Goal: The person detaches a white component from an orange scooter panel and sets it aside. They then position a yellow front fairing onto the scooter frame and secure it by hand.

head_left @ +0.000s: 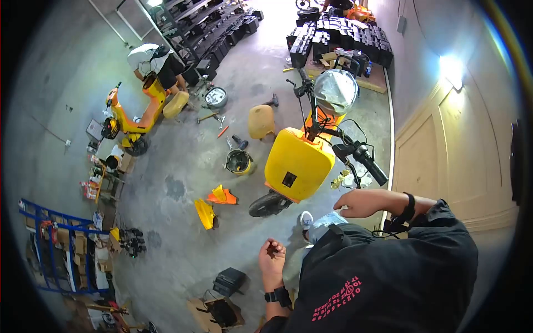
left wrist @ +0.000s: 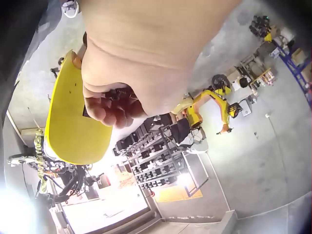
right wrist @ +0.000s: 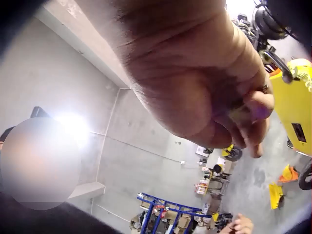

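My left hand (head_left: pixel 272 258) is held low in front of my body, palm up with the fingers curled. Small dark screws (left wrist: pixel 117 92) lie in its grip, one with a ridged thread showing. On the other side, my right hand (head_left: pixel 361 203) hangs beside the handlebar, its fingers bent inward. A small dark piece (right wrist: pixel 265 88) shows between its thumb and fingers, mostly hidden by them. Ahead stands an electric scooter with a yellow panel (head_left: pixel 300 165), a dark rectangular opening (head_left: pixel 288 179) in that panel, a handlebar grip (head_left: pixel 371 165) and a silver-covered round front part (head_left: pixel 335 91).
Orange and yellow panels (head_left: pixel 205 213) lie on the floor near a bucket (head_left: pixel 239 161), a stool (head_left: pixel 261 122) and hand tools (head_left: pixel 223 131). A person (head_left: pixel 158 64) bends over another scooter (head_left: pixel 145 114). A blue rack (head_left: pixel 61 244) stands left; a black box (head_left: pixel 229 281) sits nearby.
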Motion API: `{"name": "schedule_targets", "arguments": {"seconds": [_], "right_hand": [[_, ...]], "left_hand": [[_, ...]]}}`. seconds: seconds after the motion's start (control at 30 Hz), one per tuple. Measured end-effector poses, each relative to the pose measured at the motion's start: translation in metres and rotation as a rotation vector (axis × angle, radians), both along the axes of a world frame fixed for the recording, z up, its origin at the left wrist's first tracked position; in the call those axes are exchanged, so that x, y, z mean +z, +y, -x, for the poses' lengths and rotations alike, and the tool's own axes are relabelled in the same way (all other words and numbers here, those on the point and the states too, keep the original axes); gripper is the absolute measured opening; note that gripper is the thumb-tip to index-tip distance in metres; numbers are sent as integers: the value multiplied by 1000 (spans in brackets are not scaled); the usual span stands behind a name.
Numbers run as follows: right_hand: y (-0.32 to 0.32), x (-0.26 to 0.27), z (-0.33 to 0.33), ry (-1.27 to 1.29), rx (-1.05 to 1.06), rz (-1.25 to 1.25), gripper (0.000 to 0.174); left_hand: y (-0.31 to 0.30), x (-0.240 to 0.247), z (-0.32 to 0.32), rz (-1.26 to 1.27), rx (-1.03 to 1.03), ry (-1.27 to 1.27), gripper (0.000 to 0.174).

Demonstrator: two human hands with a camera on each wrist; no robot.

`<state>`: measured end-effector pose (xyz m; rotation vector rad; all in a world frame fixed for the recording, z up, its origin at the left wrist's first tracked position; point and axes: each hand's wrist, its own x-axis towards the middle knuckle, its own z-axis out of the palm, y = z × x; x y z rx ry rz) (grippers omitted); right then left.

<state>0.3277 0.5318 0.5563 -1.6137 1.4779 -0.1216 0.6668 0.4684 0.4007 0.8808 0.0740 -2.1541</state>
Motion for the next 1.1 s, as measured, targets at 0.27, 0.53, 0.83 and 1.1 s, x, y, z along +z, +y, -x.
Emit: {"name": "schedule_targets", "arguments": {"seconds": [0.27, 0.53, 0.83, 1.1], "right_hand": [[-63, -81, -18, 157, -333, 242, 46], [-69, -91, -23, 82, -538, 291, 39], [-88, -103, -41, 128, -851, 323, 45], [-147, -141, -22, 551, -1141, 702, 46]], "left_hand": [[-76, -47, -31, -38, -286, -152, 22], [-161, -107, -89, -195, -546, -697, 25], [-281, -169, -84, -26, -1135, -920, 23], [-368, -155, -32, 426, -1427, -931, 21]]}}
